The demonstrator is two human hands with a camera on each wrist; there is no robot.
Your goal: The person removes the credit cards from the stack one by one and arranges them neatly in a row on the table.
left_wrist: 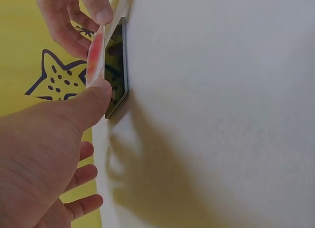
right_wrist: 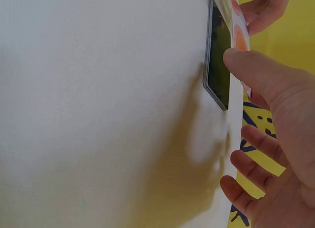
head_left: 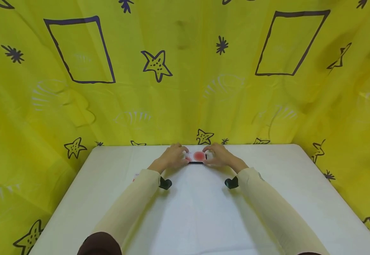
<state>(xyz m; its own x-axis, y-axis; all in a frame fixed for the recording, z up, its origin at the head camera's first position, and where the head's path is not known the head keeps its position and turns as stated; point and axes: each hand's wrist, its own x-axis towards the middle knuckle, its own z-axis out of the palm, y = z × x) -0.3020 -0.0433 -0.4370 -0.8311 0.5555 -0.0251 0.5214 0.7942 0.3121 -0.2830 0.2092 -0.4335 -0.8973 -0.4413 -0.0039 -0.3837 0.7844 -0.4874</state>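
Observation:
Near the far edge of the table, both hands hold a thin white card [head_left: 199,156] printed with red and pink round shapes. My left hand [head_left: 174,156] pinches its left end, and my right hand [head_left: 220,154] pinches the right end between thumb and fingers. Under the card lies a flat dark glossy slab [left_wrist: 116,65] like a phone, its screen side up on the table. In the right wrist view the card [right_wrist: 239,36] stands tilted over the slab, mostly seen edge-on. The other fingers of each hand spread loosely behind.
A white-covered table [head_left: 191,219] spans the front. Yellow cloth [head_left: 185,99] with drawn stars hangs behind and at both sides. A small white and red item [head_left: 136,176] shows partly behind the left sleeve [head_left: 134,202].

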